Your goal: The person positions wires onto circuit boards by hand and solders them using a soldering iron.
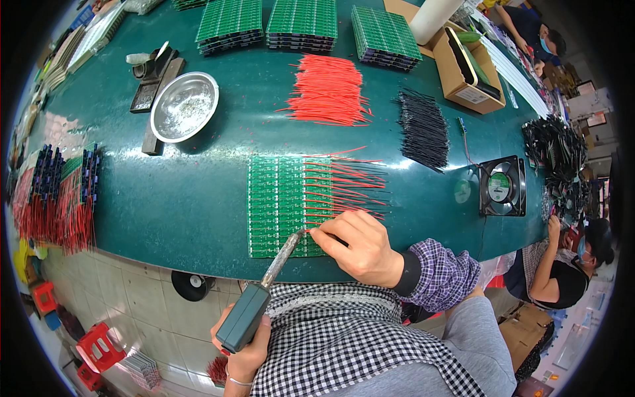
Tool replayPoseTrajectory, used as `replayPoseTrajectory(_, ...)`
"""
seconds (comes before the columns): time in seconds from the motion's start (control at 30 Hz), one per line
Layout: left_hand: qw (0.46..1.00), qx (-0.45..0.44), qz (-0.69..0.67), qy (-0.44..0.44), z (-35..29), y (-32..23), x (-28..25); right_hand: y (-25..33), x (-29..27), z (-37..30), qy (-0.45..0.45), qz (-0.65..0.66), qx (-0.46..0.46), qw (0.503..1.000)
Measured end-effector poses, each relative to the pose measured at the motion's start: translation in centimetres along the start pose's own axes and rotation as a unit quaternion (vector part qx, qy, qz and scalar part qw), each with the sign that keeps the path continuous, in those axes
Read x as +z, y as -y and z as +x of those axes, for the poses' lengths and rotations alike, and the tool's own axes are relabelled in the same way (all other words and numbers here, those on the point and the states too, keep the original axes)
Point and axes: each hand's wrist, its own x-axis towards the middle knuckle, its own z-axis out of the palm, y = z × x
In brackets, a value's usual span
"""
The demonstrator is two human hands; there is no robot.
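Circuit panel: a flat green printed circuit board panel [281, 202] lies on the dark green table [198, 192], near its front edge, just ahead of the person.
Wires on panel: thin red and black wire leads [347, 182] fan off its right side, their near ends on the board.
Soldering iron: a soldering iron with a dark teal handle and metal tip [264, 291] slants up from below; its tip meets the panel's lower right part.
Left hand [246, 354]: fingers wrapped around the iron's handle, off the table's edge.
Right hand [360, 248]: rests on the panel's lower right corner, fingertips pinched narrow at a wire beside the iron's tip.
Loose wires: a heap of cut red wires [329, 90] and a heap of black wires [423, 129] lie beyond the panel.
Bowl: a round steel bowl [184, 106] sits to the far left.
Fan: a small black square fan [502, 186] stands at the right.
Stacks: piles of green boards [301, 23] line the far edge.
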Motion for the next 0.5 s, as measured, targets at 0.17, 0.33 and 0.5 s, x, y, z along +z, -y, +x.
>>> replayPoseTrajectory(0.17, 1.0, -0.009, -0.009, -0.001, -0.3, 0.5, 0.0, 0.0, 0.1, 0.0, 0.0, 0.001, 0.0, 1.0)
replayPoseTrajectory(0.33, 0.998, -0.049, -0.025, -0.004, -1.2, 1.3, -0.1, 0.0, 0.1, 0.0, -0.003, 0.0, 0.001, 1.0)
replayPoseTrajectory(0.5, 0.997, -0.065, -0.038, -0.013, -1.6, 1.4, -0.1, 0.1, 0.0, 0.1, -0.002, 0.0, 0.003, 1.0)
